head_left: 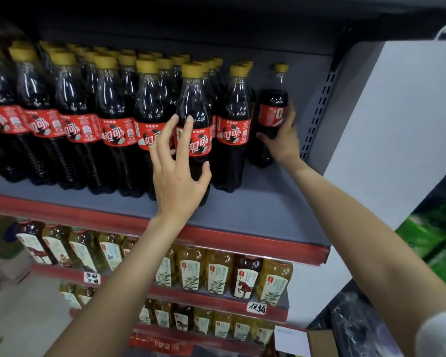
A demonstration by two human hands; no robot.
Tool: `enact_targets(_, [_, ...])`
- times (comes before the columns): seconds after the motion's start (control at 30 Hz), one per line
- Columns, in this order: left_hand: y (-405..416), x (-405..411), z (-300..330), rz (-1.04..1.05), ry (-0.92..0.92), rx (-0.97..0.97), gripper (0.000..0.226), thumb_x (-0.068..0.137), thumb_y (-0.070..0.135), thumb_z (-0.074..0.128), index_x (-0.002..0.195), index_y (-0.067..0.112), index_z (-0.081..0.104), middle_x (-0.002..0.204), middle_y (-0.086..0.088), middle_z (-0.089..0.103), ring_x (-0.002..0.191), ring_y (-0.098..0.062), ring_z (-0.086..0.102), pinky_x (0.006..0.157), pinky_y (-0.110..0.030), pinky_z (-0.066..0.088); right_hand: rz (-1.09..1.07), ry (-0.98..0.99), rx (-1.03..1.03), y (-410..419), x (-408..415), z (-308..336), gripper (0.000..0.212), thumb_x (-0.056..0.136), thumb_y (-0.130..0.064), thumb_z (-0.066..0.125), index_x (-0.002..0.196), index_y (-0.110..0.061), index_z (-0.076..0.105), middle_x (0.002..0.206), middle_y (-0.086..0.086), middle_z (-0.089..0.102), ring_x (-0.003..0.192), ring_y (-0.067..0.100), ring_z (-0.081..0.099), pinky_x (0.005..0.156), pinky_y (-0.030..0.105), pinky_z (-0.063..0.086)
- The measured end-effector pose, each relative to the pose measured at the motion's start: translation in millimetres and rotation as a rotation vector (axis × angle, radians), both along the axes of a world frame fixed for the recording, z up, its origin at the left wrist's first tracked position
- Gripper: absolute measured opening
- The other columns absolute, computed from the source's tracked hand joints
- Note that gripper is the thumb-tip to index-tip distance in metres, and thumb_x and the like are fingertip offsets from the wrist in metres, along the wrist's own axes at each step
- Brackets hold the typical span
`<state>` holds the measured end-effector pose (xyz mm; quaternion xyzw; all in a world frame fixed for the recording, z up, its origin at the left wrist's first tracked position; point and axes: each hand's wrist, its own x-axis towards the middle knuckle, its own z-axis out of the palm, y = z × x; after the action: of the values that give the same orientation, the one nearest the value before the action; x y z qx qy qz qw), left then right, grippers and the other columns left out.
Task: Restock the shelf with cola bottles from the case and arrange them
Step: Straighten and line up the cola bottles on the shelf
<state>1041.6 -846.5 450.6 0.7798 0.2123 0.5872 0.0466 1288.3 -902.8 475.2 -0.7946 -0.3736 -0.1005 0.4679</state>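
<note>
Several cola bottles with yellow caps and red labels stand in rows on the grey shelf (pixel 255 212). My left hand (pixel 177 173) reaches around a front-row cola bottle (pixel 195 99), fingers spread along its label and thumb on its right side. My right hand (pixel 281 135) grips a lone cola bottle (pixel 272 109) standing upright deep on the shelf at the right end of the rows, its label turned sideways. The case is not in view.
A perforated grey upright (pixel 317 104) and a white side panel (pixel 397 119) bound the shelf on the right. Lower shelves hold tea bottles (pixel 216 274) behind red price rails. Green packages (pixel 435 240) lie at the far right. Bare shelf lies in front of the lone bottle.
</note>
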Motion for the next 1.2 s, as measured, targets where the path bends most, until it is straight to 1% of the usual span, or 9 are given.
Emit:
enact_targets(0.17, [-6,-3,2,0.014,-0.071,0.044,0.058,0.085,0.015,0.065,0.139,0.008,0.044,0.144,-0.017,0.033,0.130,-0.028,0.032,0.108,-0.040,0.037,0.083,0.039,0.039,-4,0,5,0.101,0.082,-0.010,0.072,0.152,-0.014,0.000,0.137,0.012,0.054,0.120,0.031,0.055,0.092,0.029,0.041])
enact_targets(0.3, [-27,-2,3,-0.212,-0.133,0.069,0.042,0.085,0.006,0.062,0.125,0.007,0.052,0.126,-0.011,0.053,0.118,-0.023,0.048,0.104,-0.027,0.037,0.157,0.028,0.090,-45,-27,6,0.105,0.075,-0.017,0.080,0.151,-0.024,0.007,0.131,0.002,0.059,0.107,0.020,0.061,0.091,0.030,0.047])
enact_targets(0.43, [-53,13,11,-0.541,0.015,-0.320,0.045,0.091,0.019,0.060,0.134,0.017,0.046,0.124,0.008,0.050,0.113,-0.002,0.052,0.094,-0.021,0.047,0.144,-0.004,0.138,-89,-74,1,0.108,0.066,-0.042,0.084,0.147,-0.038,0.013,0.117,-0.017,0.059,0.099,0.015,0.065,0.088,0.041,0.053])
enact_targets(0.53, [-70,32,16,-0.662,0.052,-0.470,0.058,0.090,0.037,0.057,0.142,0.025,0.036,0.137,0.007,0.041,0.123,-0.001,0.047,0.098,-0.025,0.048,0.083,-0.070,0.139,-99,-102,-3,0.105,0.066,-0.056,0.078,0.144,-0.045,0.008,0.120,-0.011,0.062,0.095,0.014,0.065,0.079,0.042,0.055])
enact_targets(0.7, [-78,52,21,-0.612,0.072,-0.547,0.089,0.074,0.063,0.057,0.148,0.024,0.026,0.142,0.004,0.036,0.127,-0.008,0.045,0.101,-0.039,0.047,0.296,-0.004,0.214,-105,-113,-21,0.099,0.077,-0.031,0.072,0.149,-0.037,0.005,0.135,-0.016,0.045,0.117,0.015,0.053,0.090,0.035,0.050])
enact_targets(0.83, [-55,63,28,-0.684,0.089,-0.649,0.087,0.075,0.050,0.072,0.146,0.026,0.029,0.137,0.004,0.051,0.122,-0.012,0.054,0.103,-0.043,0.045,0.388,0.231,0.229,-120,-99,-27,0.083,0.082,-0.009,0.072,0.146,-0.028,0.023,0.116,0.010,0.051,0.100,0.011,0.054,0.091,0.024,0.048])
enact_targets(0.97, [-52,55,26,-0.666,0.131,-0.582,0.071,0.088,0.033,0.065,0.148,0.025,0.028,0.136,0.004,0.052,0.123,-0.008,0.052,0.104,-0.038,0.045,0.469,0.285,0.121,-115,-96,-21,0.084,0.085,-0.003,0.068,0.149,-0.024,0.018,0.138,0.001,0.044,0.117,0.004,0.052,0.092,0.016,0.048])
enact_targets(1.07, [-58,38,17,-0.545,0.068,-0.470,0.064,0.091,0.023,0.064,0.147,0.017,0.033,0.138,0.002,0.047,0.122,-0.006,0.050,0.098,-0.029,0.050,0.474,0.215,0.112,-109,-100,-22,0.088,0.084,-0.006,0.071,0.149,-0.028,0.016,0.137,-0.001,0.049,0.121,0.016,0.053,0.102,0.032,0.047])
enact_targets(1.2, [-54,21,5,-0.365,0.020,-0.245,0.060,0.091,0.023,0.062,0.144,0.010,0.038,0.135,-0.007,0.047,0.121,-0.017,0.052,0.089,-0.032,0.055,0.452,0.124,0.111,-96,-118,-24,0.093,0.082,-0.014,0.075,0.149,-0.033,0.013,0.124,-0.013,0.057,0.108,0.008,0.059,0.095,0.038,0.051])
